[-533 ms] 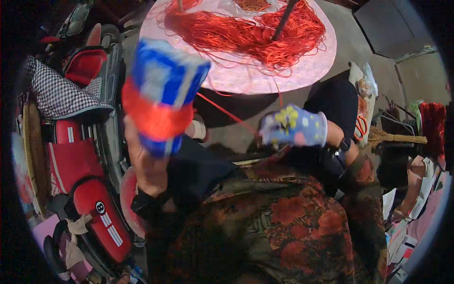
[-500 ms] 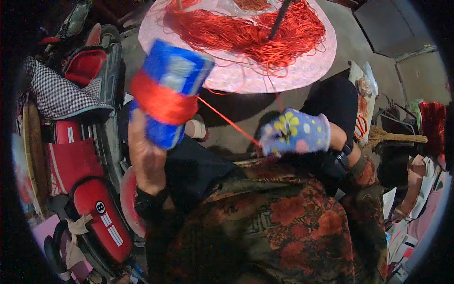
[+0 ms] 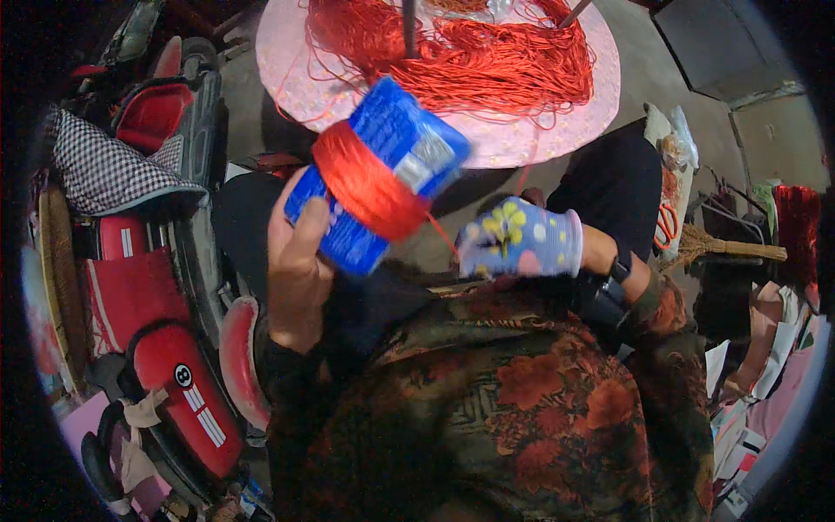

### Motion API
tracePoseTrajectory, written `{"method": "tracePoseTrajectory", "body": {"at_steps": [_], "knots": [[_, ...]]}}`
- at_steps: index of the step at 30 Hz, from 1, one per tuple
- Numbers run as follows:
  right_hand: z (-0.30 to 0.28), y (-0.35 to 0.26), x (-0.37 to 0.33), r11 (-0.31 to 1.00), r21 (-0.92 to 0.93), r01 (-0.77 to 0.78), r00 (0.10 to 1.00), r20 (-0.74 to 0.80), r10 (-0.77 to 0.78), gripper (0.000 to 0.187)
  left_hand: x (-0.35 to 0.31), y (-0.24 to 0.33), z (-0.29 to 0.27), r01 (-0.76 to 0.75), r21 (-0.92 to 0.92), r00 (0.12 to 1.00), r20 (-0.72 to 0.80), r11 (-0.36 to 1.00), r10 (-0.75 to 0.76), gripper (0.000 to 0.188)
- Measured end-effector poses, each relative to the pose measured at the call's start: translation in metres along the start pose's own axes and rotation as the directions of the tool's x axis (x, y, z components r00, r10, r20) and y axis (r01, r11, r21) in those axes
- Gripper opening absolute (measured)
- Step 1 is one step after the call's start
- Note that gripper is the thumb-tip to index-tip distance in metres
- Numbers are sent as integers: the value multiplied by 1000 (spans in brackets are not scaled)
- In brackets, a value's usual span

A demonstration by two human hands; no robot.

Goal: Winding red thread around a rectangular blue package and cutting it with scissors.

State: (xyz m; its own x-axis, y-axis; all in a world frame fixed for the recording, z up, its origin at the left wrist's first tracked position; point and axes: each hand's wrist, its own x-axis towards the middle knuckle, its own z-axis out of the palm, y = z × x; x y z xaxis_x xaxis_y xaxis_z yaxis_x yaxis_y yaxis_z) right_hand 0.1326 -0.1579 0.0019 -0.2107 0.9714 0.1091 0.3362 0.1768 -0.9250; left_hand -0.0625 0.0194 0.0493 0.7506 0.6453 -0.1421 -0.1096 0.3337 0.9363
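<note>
My bare left hand [image 3: 300,261] grips the lower end of a blue printed packet [image 3: 428,130], its thumb lying across the front. A thick band of red cord [image 3: 370,183] is wound around the packet's middle. From this band a short taut strand runs to my right hand [image 3: 517,239], which wears a bluish-purple glove with dots and a yellow flower. Its fingers are closed around the strand. Past both hands, a large loose skein of red cord [image 3: 504,78] lies on a round pink top [image 3: 570,130], with upright rods [image 3: 410,30] standing among it.
Red seats or cushions [image 3: 187,391] and a checked cloth [image 3: 122,165] crowd the left side. On the right are orange-handled scissors [image 3: 666,226], a straw broom [image 3: 722,248] and a pile of papers [image 3: 765,348]. My dark-trousered knees flank the round top.
The packet has swung right and tilted the other way, closer to my right hand. The strand between them is shorter. My right hand shifted slightly left, and the rods on the pink top have changed position.
</note>
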Motion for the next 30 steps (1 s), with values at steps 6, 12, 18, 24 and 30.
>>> {"method": "tracePoseTrajectory", "body": {"at_steps": [6, 12, 18, 24, 30], "knots": [[-41, -48, 25, 979, -115, -168, 982, -107, 156, 12, 7, -15, -17, 107, 608, 912, 255, 787, -320, 47], [-37, 11, 5, 973, 126, -191, 962, -174, 211, 21, 0, 3, -9, 157, 159, 708, 671, 975, -223, 50], [-23, 15, -21, 900, 110, -421, 881, -185, 435, 24, -12, -2, -5, 166, -520, 943, 333, 838, 20, 42], [-3, -39, -9, 813, -581, -44, 996, 41, 84, 11, 3, -7, -14, -100, 553, 985, -61, 827, 160, 42], [-50, -39, 22, 993, -93, -79, 992, -107, 69, 28, -1, -4, -9, 198, 458, 797, 440, 867, -414, 54]]}}
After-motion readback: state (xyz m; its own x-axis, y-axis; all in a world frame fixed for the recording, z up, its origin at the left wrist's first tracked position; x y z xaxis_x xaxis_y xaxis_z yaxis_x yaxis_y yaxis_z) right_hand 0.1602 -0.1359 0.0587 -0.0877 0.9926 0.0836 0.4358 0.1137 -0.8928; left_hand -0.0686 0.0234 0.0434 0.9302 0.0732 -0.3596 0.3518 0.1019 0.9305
